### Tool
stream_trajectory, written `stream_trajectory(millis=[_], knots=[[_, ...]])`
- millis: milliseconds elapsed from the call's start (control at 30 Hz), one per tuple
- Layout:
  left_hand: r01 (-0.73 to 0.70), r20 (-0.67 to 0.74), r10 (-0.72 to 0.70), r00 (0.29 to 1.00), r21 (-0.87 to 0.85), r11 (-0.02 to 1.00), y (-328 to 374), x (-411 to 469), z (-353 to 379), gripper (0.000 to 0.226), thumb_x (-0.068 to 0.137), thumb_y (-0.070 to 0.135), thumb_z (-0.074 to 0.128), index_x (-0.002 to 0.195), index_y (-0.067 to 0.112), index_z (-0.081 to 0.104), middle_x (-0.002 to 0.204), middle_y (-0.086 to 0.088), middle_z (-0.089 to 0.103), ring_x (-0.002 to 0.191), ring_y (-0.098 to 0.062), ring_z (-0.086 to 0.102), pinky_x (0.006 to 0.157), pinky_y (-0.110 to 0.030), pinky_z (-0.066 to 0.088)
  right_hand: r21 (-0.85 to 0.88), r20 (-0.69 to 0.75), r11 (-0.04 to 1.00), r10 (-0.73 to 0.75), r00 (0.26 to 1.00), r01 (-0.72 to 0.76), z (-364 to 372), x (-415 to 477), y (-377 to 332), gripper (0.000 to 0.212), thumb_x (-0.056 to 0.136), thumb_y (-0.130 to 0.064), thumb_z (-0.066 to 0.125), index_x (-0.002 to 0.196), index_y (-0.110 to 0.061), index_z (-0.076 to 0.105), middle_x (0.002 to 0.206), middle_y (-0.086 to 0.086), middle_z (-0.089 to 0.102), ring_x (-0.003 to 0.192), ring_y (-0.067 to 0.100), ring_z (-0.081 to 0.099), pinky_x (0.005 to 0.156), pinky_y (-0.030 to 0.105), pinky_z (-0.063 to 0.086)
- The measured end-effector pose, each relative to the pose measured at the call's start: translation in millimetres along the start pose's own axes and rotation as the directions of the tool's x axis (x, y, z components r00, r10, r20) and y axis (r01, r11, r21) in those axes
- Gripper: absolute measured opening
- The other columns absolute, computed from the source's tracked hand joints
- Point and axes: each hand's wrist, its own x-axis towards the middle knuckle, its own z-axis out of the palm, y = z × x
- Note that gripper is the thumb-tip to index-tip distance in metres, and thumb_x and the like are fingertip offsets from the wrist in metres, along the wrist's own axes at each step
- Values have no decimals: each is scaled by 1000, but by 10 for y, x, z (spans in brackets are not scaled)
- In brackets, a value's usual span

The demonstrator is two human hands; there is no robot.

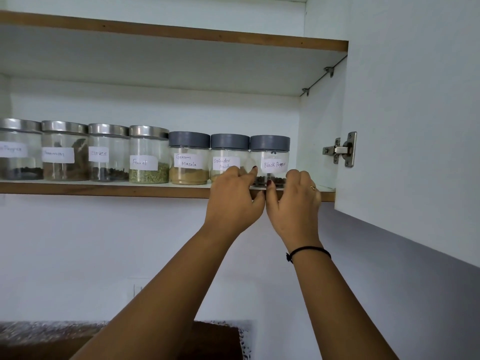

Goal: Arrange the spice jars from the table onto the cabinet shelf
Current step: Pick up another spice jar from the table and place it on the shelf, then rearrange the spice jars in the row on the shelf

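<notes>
A row of several labelled spice jars stands on the cabinet shelf (104, 189). The rightmost is a grey-lidded jar labelled Black Pepper (270, 152). My left hand (233, 198) and my right hand (293, 201) are both raised to it, fingers curled round its lower part from either side. The jar sits upright on the shelf next to the Coriander Powder jar (228, 154), which my left hand partly hides. Further left stand the Garam Masala jar (189, 158) and steel-lidded jars, among them the Fennel jar (148, 154) and the Cloves jar (108, 152).
The open cabinet door (415, 126) with its hinge (342, 149) hangs at the right, close to my right hand. An upper shelf (181, 32) runs overhead. Bare shelf lies right of the Black Pepper jar. A speckled counter edge (39, 331) shows at the bottom left.
</notes>
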Motion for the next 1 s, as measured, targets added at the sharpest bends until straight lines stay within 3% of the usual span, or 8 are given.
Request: stream_trajectory(millis=[233, 333, 467, 1000], knots=[[-11, -21, 11, 1000, -10, 1000, -2, -54, -18, 51, 91, 33, 62, 137, 10, 59, 116, -9, 62, 110, -22, 56, 92, -32, 44, 36, -130, 997, -68, 989, 73, 33, -63, 61, 19, 91, -25, 59, 91, -7, 54, 88, 8, 52, 78, 23, 50, 69, 32, 37], [-17, -40, 16, 999, -26, 1000, 6, -57, -32, 36, 88, 25, 63, 120, 9, 69, 104, -9, 63, 99, -23, 58, 84, -32, 46, 18, -124, 997, -71, 990, 73, 47, -54, 64, 18, 91, -25, 57, 92, -7, 54, 89, 7, 52, 79, 23, 51, 70, 33, 37], [-1, -57, -1, 998, -37, 999, 6, -70, -19, 22, 86, 17, 61, 104, 7, 68, 96, -8, 60, 89, -22, 57, 80, -34, 48, 22, -121, 996, -79, 989, 82, 48, -54, 77, 18, 91, -25, 56, 93, -7, 53, 89, 8, 51, 79, 23, 50, 71, 32, 35], [5, -73, -9, 997, -50, 999, 4, -82, 11, 17, 84, 15, 60, 99, 11, 67, 93, -3, 59, 85, -19, 57, 76, -35, 51, 32, -102, 993, -112, 989, 115, 27, -37, 97, 18, 91, -26, 54, 92, -8, 53, 88, 7, 51, 79, 23, 50, 70, 37, 42]])
